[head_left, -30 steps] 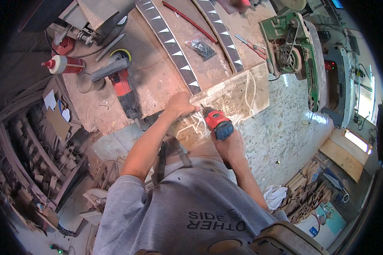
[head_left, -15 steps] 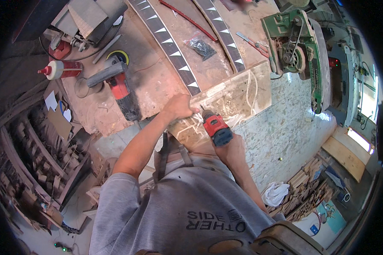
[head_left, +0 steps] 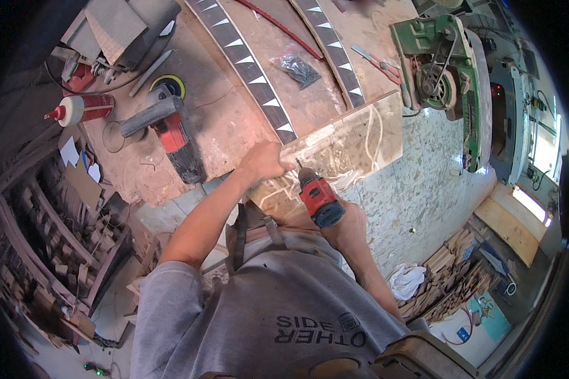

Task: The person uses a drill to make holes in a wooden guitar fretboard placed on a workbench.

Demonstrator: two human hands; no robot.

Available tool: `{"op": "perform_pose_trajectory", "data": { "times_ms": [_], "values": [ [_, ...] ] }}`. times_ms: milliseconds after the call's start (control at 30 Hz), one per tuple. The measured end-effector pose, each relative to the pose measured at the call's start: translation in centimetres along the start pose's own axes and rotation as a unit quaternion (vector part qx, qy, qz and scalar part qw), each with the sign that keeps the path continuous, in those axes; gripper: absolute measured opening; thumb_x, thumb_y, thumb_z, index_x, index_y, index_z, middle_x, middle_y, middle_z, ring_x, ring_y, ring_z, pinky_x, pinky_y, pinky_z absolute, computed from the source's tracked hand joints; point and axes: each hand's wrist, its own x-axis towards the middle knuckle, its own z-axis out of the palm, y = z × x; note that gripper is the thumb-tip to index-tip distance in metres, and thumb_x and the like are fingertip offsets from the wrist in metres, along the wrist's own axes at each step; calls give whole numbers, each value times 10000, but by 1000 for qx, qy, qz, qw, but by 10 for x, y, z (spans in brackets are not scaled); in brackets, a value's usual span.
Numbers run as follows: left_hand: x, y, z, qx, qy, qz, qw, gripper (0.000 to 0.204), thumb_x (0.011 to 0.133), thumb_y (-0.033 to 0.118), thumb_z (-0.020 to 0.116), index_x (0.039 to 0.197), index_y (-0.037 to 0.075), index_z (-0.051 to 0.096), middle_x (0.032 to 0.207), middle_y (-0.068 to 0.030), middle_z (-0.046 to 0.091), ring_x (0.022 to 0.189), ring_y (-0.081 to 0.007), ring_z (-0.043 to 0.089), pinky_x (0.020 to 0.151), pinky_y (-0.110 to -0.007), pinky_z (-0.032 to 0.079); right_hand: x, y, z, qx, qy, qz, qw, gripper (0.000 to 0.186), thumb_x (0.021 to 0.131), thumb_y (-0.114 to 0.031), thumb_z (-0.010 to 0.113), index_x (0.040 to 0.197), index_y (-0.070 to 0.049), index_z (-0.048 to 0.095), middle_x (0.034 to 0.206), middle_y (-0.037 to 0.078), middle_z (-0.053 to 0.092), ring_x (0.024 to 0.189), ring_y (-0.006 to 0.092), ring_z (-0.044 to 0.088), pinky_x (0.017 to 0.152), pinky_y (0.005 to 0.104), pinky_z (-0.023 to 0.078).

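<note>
My right hand (head_left: 348, 228) grips a red and black cordless drill (head_left: 320, 197). The bit points up and away from me, with its tip close to my left thumb. My left hand (head_left: 265, 162) is closed over the upper edge of a pale wooden board (head_left: 351, 140), thumb on the near side and the other fingers mostly hidden. Glue-like streaks mark this board at the table's front edge. Just beyond my left hand ends a long curved dark strip (head_left: 257, 77) with white triangles. A similar strip (head_left: 336, 54) meets the board farther right.
On the worktable (head_left: 224, 129) lie a red angle polisher (head_left: 174, 136), a red-and-white glue bottle (head_left: 82, 109), a bag of dark screws (head_left: 299, 71) and red-handled pliers (head_left: 382, 66). A green belt-driven machine (head_left: 433, 76) stands right. Wood offcuts (head_left: 452, 271) are piled lower right.
The drill and my right hand have shifted slightly down, and the drill's body is tilted a little differently. My left hand stays on the board. The view has moved slightly.
</note>
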Motion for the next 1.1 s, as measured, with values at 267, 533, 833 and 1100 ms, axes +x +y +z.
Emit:
{"op": "perform_pose_trajectory", "data": {
  "times_ms": [267, 533, 833, 1100],
  "values": [
    [1, -3, 3, -1, 15, 25, 1000, 613, 814, 482, 817, 969, -104, 723, 918, -341, 700, 929, -472, 705, 859, -508, 546, 9, 19, 4, -6, -21, -37, 999, 408, 769, -297, 832, 1119, -116, 725, 836, 211, 730, 825, 445, 705, 723, 507, 557],
    [1, 0, 1, 6, -1, -3, 1000, 601, 813, 476, 823, 950, -100, 725, 893, -335, 700, 916, -473, 705, 855, -509, 547, 13, 12, 1, -15, -42, -29, 999, 394, 784, -268, 811, 1144, -131, 727, 826, 208, 730, 813, 448, 703, 709, 506, 557],
    [1, 1, 2, -2, 1, -12, 1000, 612, 811, 482, 823, 951, -105, 720, 887, -331, 699, 903, -468, 704, 841, -505, 550, 17, 25, 7, -8, -33, -64, 997, 445, 783, -282, 815, 1197, -155, 715, 813, 198, 728, 790, 439, 708, 689, 507, 560],
    [1, 1, 1, 4, 3, -7, 1000, 597, 811, 474, 825, 929, -103, 722, 846, -335, 687, 873, -470, 702, 821, -513, 547, 21, 29, 8, -12, -38, -73, 997, 465, 773, -311, 829, 1189, -145, 706, 829, 186, 733, 801, 426, 714, 690, 505, 562]
  ]
}}
